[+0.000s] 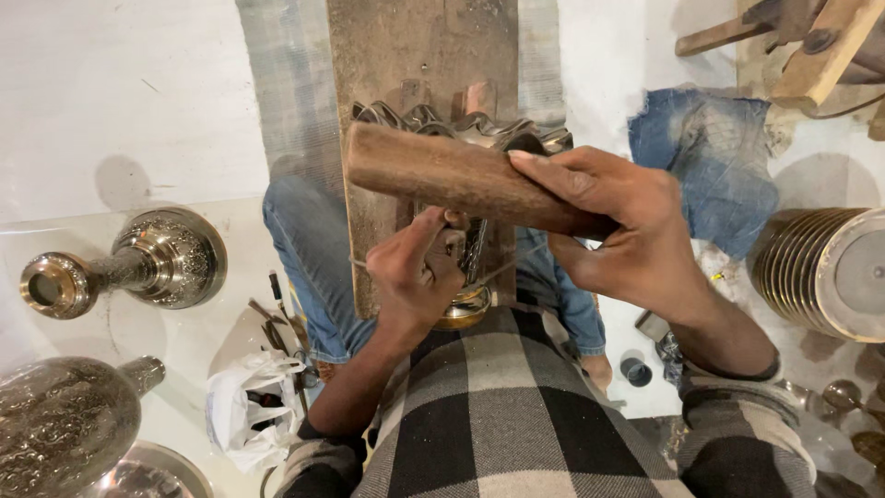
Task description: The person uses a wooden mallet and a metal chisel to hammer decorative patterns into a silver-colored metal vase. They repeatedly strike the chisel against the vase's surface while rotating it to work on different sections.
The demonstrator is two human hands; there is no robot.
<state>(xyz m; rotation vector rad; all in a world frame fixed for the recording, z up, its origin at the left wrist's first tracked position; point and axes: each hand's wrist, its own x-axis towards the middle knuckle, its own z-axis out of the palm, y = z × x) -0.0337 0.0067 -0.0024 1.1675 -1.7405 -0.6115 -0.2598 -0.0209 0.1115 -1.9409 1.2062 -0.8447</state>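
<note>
My right hand (627,226) grips a thick wooden mallet-like stick (452,175), held across the middle of the view above the work. My left hand (415,267) is closed around a thin metal tool pressed against an engraved silver-coloured metal vessel (475,129) with a wavy rim. The vessel rests between my knees against an upright wooden plank (406,55). Its brass-coloured base (466,309) shows just below my left hand. Most of the vessel's body is hidden behind the stick and my hands.
At left lie an engraved metal stand (147,258) and an engraved metal vase (64,420) above a metal dish (152,475). A white plastic bag (244,406) with small tools is beside my left leg. Stacked metal plates (825,267) stand right; blue cloth (710,157) behind.
</note>
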